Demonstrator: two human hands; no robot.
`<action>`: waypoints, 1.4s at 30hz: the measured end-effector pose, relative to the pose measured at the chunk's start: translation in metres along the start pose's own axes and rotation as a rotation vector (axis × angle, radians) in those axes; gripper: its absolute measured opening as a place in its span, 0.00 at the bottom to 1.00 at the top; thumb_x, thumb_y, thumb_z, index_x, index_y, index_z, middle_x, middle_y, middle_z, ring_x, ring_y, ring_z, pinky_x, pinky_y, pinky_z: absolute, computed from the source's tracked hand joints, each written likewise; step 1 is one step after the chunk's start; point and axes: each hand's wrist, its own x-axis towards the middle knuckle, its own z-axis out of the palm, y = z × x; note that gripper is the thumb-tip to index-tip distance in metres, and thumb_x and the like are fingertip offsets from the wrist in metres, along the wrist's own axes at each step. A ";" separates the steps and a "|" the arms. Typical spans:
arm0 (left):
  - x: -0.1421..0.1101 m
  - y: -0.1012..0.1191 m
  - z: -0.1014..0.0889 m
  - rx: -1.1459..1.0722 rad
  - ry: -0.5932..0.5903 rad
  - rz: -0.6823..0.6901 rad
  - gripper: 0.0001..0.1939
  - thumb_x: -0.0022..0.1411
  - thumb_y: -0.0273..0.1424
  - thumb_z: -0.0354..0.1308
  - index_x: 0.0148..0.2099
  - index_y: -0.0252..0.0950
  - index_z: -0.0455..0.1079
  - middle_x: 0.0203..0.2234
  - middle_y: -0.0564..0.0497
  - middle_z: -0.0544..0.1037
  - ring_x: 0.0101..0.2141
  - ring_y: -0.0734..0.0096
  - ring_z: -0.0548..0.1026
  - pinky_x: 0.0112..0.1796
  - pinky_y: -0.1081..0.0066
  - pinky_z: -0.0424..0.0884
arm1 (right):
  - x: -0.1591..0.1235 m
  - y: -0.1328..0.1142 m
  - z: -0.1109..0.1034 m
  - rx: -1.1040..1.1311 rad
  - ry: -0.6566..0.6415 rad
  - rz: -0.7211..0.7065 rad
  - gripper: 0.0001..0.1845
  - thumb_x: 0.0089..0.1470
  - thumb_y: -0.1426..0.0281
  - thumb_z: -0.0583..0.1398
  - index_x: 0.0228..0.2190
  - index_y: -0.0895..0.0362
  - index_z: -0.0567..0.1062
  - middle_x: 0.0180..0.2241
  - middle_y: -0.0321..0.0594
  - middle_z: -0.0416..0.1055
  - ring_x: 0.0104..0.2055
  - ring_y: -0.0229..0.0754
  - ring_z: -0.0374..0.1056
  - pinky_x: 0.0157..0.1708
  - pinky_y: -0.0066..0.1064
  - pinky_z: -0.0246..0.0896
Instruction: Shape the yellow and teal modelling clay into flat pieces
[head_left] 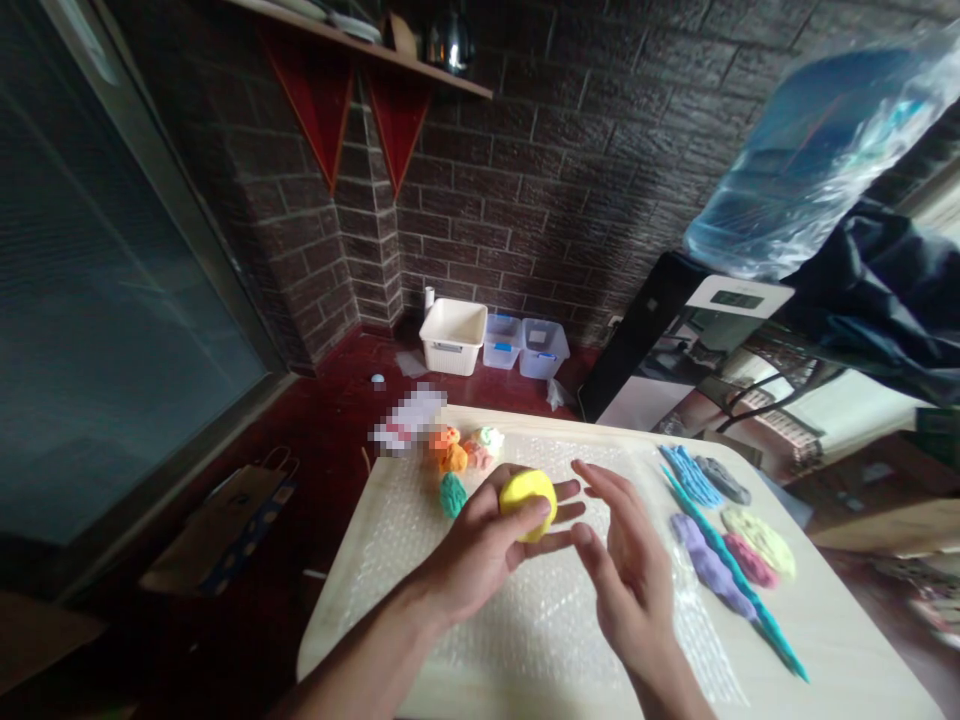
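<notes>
A rounded, flattened lump of yellow modelling clay (531,488) rests in my left hand (487,535), pressed under the thumb against the fingers. Just to its right, my right hand (630,560) is raised with thumb and fingers apart, holding nothing and not touching the clay. Both hands are above bubble wrap (540,630) on a pale table (840,640). Beyond my left hand lie a green lump (453,495), orange lumps (450,455) and a pink and white lump (486,445).
On the table's right are a long teal strip (739,570), purple clay (712,565), blue strands (691,475), a grey piece (722,480), pink clay (751,560) and pale yellow clay (761,540). Bins (454,335) stand on the floor behind; a water dispenser (675,340) stands at right.
</notes>
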 end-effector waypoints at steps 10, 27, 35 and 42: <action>0.005 0.009 -0.004 0.385 -0.057 0.148 0.18 0.61 0.36 0.74 0.50 0.35 0.76 0.42 0.49 0.78 0.44 0.68 0.76 0.47 0.68 0.70 | 0.006 0.001 -0.006 0.176 -0.040 0.020 0.18 0.67 0.76 0.63 0.54 0.46 0.81 0.48 0.44 0.80 0.49 0.47 0.75 0.48 0.41 0.71; 0.005 0.008 -0.006 0.476 -0.041 0.197 0.17 0.64 0.37 0.72 0.48 0.35 0.74 0.39 0.50 0.77 0.41 0.70 0.75 0.43 0.71 0.71 | 0.003 0.000 -0.009 0.074 -0.049 0.008 0.22 0.67 0.75 0.64 0.59 0.46 0.78 0.41 0.42 0.76 0.41 0.44 0.74 0.38 0.36 0.72; 0.001 0.006 -0.004 0.485 -0.164 0.083 0.19 0.68 0.43 0.66 0.50 0.33 0.73 0.35 0.48 0.78 0.33 0.68 0.79 0.29 0.73 0.75 | 0.005 -0.010 -0.005 -0.076 -0.144 -0.025 0.20 0.71 0.67 0.59 0.61 0.46 0.77 0.33 0.38 0.72 0.32 0.41 0.71 0.29 0.32 0.69; 0.000 0.007 -0.002 0.506 -0.147 0.035 0.19 0.65 0.42 0.70 0.49 0.32 0.74 0.33 0.49 0.78 0.28 0.73 0.79 0.23 0.78 0.70 | -0.003 -0.002 -0.005 0.118 -0.158 0.190 0.18 0.73 0.63 0.57 0.59 0.48 0.77 0.42 0.45 0.79 0.34 0.45 0.76 0.29 0.33 0.72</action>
